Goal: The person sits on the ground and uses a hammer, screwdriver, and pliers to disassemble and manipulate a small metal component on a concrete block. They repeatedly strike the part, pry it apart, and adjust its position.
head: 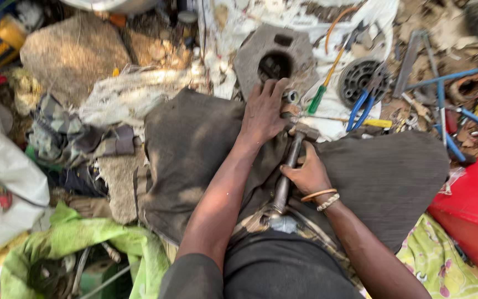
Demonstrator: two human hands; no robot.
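Note:
My right hand (307, 173) grips the metal handle of a hammer (291, 158), whose head rests near the far edge of my lap. My left hand (263, 113) reaches forward, its fingers pressing a small round metal piece (291, 97) next to a grey metal block with a round hole (275, 58). A dark grey cloth (195, 144) covers my legs under both hands. Two bangles sit on my right wrist.
Blue-handled pliers (360, 108), a green-and-yellow screwdriver (323, 88) and a round perforated metal disc (360, 77) lie on white cloth ahead. A red container (474, 205) stands right. A stone (73, 52), rags and green fabric (84, 243) lie left.

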